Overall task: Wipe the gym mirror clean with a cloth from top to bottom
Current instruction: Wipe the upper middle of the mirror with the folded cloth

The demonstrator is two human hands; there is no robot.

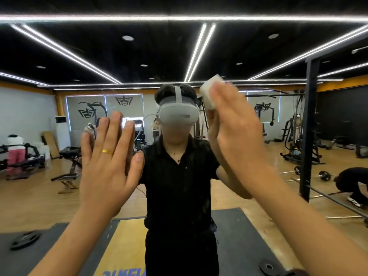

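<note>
Mirror straight ahead, filling the view. Left hand flat against the glass, fingers straight, slightly spread, grasping nothing, gold ring on one. Right hand higher and blurred, its fingers straight too, not curled, pressing a folded white cloth onto the glass just beside the reflected headset. Gym machines and wooden floor in the reflection behind.

The right grip is blurred and covers most of the cloth; only its upper corner shows. Whether the left grip touches the mirror cannot be told. The left forearm, right forearm and blue floor lettering are cut by the bottom edge.
</note>
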